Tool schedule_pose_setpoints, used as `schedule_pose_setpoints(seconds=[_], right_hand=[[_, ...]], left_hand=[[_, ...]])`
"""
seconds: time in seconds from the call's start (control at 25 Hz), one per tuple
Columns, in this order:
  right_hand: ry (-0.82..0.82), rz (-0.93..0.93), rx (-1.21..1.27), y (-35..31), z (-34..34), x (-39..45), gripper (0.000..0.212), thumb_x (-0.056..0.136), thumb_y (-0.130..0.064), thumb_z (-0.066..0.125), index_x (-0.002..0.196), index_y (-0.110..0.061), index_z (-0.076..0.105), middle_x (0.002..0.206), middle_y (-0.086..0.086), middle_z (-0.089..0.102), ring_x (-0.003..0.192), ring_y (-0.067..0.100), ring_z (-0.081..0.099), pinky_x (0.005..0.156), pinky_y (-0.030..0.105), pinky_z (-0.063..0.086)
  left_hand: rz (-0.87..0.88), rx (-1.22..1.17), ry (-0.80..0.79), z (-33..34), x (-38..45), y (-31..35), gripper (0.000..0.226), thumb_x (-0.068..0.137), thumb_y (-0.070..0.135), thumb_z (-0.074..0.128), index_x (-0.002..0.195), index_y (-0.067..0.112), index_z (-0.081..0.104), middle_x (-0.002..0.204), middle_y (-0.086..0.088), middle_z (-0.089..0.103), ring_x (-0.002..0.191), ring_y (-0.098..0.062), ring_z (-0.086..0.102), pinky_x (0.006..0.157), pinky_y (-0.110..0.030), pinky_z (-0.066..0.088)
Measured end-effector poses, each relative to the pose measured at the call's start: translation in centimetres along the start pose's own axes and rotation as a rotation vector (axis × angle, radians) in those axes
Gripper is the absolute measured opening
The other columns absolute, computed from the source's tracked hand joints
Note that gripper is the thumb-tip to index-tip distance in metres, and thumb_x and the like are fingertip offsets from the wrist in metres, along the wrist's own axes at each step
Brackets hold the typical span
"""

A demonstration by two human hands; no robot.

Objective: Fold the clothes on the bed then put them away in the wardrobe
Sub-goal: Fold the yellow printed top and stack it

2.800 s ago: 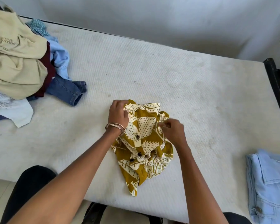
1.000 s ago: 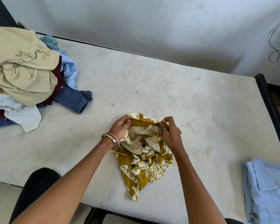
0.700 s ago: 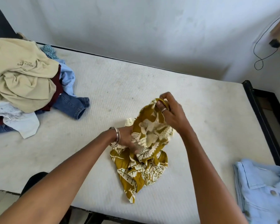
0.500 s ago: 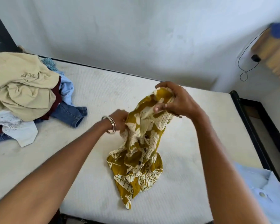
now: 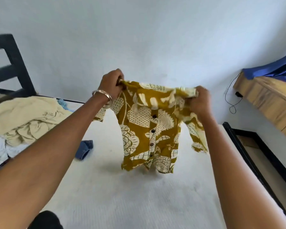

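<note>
No legible writing is shown; a dark mark on the beige garment [image 5: 28, 116] at the left is too blurred to be read. The mustard printed shirt [image 5: 149, 129] is held up above the middle of the bed [image 5: 139, 195], clear of the mattress. Its left shoulder is gripped by the left hand [image 5: 111, 85], on whose wrist a bangle [image 5: 102, 95] is worn; its right shoulder is gripped by the right hand [image 5: 199, 100]. Both arms are extended forward and raised. The shirt's long axis is vertical: collar up, hem down, button placket facing the camera. A blue denim piece [image 5: 84, 147] lies at the left beside the clothes pile.
</note>
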State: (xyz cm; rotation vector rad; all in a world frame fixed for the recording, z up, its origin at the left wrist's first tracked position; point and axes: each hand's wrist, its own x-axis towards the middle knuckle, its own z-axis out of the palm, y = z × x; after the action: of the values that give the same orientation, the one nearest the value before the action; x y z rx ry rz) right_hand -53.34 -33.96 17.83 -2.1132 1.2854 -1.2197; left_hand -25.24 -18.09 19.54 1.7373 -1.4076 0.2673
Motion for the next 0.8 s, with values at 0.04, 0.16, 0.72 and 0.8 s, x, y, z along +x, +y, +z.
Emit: schedule_pose_setpoints(seconds=[0.04,0.16,0.72,0.8], right_hand=[[-0.064,0.007,0.007,0.6,-0.1,-0.8,0.023,0.07,0.001,0.066,0.088,-0.014,0.065,0.086,0.015,0.069,0.088,0.038,0.065,0.072,0.047,0.053],[-0.339,-0.05,-0.101,2.0,-0.1,-3.8,0.034,0.068,0.006,0.071,0.093,-0.017,0.069,0.087,0.006,0.068,0.094,0.034,0.066,0.076,0.036,0.05],[-0.426,0.228,-0.636,3.5,4.0,-3.2,0.031,0.089,-0.009,0.052,0.119,-0.01,0.063,0.123,0.018,0.061,0.111,0.04,0.061,0.087,0.043,0.051],[-0.219,0.424,-0.172,4.2,5.3,-1.7,0.041,0.085,-0.003,0.043,0.117,-0.014,0.066,0.12,0.019,0.061,0.1,0.042,0.064,0.078,0.045,0.057]], left_hand=[[-0.019,-0.02,0.02,-0.1,-0.9,-0.1,0.016,0.079,-0.006,0.056,0.089,0.006,0.055,0.081,-0.008,0.057,0.074,-0.023,0.051,0.064,-0.031,0.038],[-0.2,-0.114,-0.12,0.7,-4.8,-0.8,0.017,0.084,-0.004,0.052,0.085,0.012,0.05,0.074,-0.001,0.054,0.068,-0.016,0.047,0.056,-0.023,0.036],[-0.591,0.592,-0.406,6.2,-4.1,-2.9,0.035,0.091,0.026,0.047,0.12,0.014,0.064,0.126,-0.016,0.061,0.114,-0.037,0.058,0.088,-0.042,0.048],[-0.684,0.299,-0.229,7.8,-2.7,-3.3,0.038,0.094,0.017,0.042,0.126,0.016,0.062,0.132,-0.015,0.058,0.121,-0.037,0.054,0.096,-0.041,0.045]])
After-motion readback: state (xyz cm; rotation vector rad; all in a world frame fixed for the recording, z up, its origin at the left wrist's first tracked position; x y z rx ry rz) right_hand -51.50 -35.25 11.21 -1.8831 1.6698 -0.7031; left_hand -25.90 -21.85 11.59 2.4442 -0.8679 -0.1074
